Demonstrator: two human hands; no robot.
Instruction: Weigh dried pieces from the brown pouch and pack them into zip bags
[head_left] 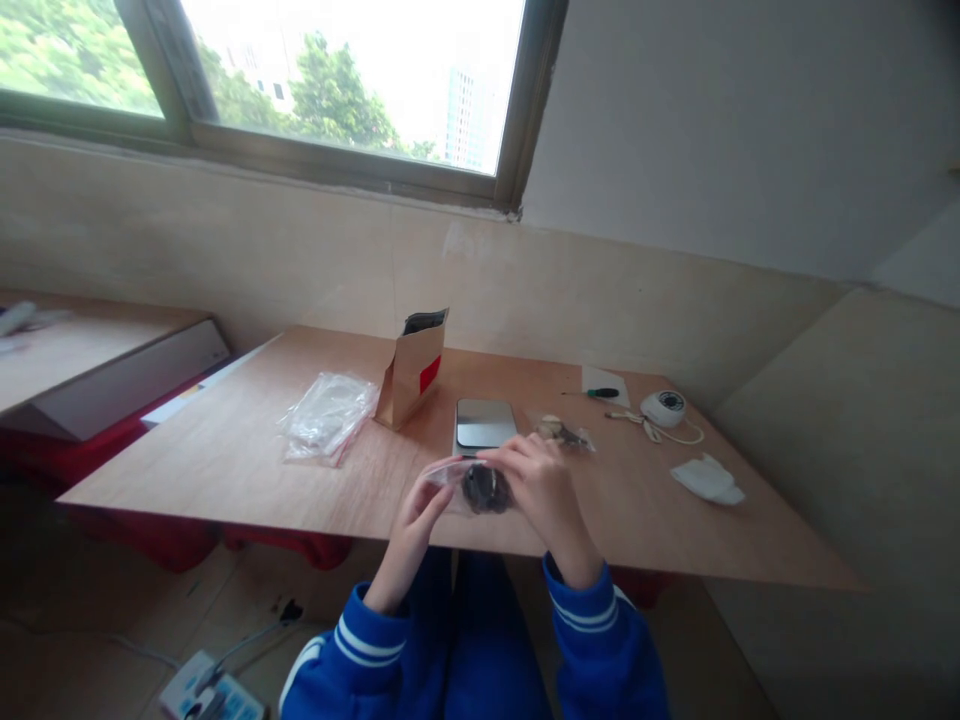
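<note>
You hold a small clear bag [471, 482] in both hands, just in front of the near edge of the table [225, 470]. There is something dark and lumpy inside it. Your left hand [420, 515] pinches the left end of the bag with its fingers closed on the plastic. Your right hand [536, 480] wraps over the top and right side, also closed on the bag. The bag sits between your two hands, touching both.

The bag looks thin, soft and floppy, so it will bend and crinkle. It looks light too. The plastic may be slippery, so hold it by the top edge, where it is flat and empty. The dark lump will likely sag to the bottom. I cannot tell if the bag is sealed.

Just past the bag, a flat silver scale [485, 424] lies on the table. Right of the scale lies another small bag [561, 431] with something in it. Left of the scale stands a brown paper pouch [412, 370], open at the top. Farther left of the scale is a heap of clear bags [328, 415]. Far right of the scale lie a screwdriver [600, 393], a round white camera [664, 407] and a white tissue [707, 479].
</note>
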